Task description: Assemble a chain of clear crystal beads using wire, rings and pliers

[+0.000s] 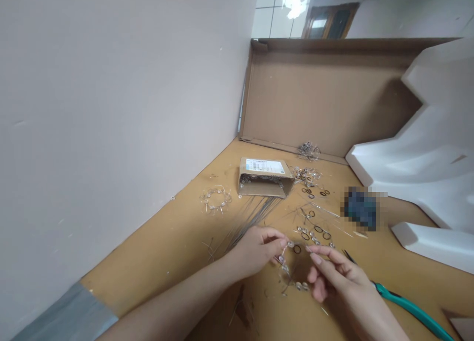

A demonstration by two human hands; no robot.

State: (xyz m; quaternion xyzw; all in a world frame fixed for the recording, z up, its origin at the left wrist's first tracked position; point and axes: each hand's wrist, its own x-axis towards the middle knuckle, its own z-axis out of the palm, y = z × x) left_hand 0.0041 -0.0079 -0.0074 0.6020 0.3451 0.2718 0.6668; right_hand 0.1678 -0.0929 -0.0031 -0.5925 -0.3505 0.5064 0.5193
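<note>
My left hand is closed, pinching a string of clear beads between thumb and forefinger. The string curves down from the fingertips toward the tabletop. Opposite it, the thumb and forefinger of my right hand are pressed together on what looks like a thin wire, too fine to make out fully. A dark ring lies between the hands. Just beyond them are loose clear beads and more dark rings. Green-handled pliers lie beside my right hand, their dark tips partly visible.
A small open cardboard box holding beads stands farther back, with a bundle of straight wires before it. Left of it lies a beaded wire circle. White foam pieces line the right, and a cardboard wall closes the back.
</note>
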